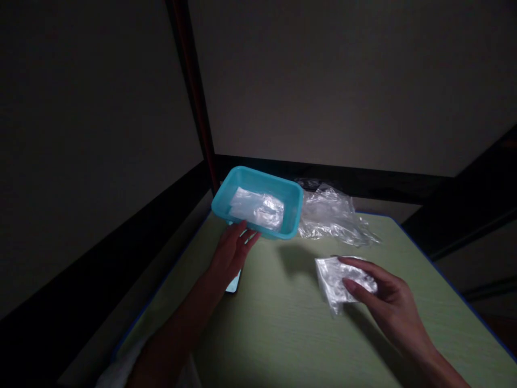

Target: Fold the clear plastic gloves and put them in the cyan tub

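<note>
A turquoise plastic basket (297,218) stands toward the back of the table, with folded clear plastic bags (258,207) lying in it. My left hand (231,250) is at its front edge, fingers stretched and apart; whether they touch the basket I cannot tell. Between the thumb and fingers of my right hand (390,299) is a folded clear plastic bag (333,277), pinched above the table to the right of the basket. Its loose corner hangs down at the left.
The light green table (278,328) has a blue edge. Crumpled clear plastic (331,213) lies to the right of the basket. A phone-like object with a lit face (233,284) is partly under my left hand. Walls (343,86) rise behind and to the left.
</note>
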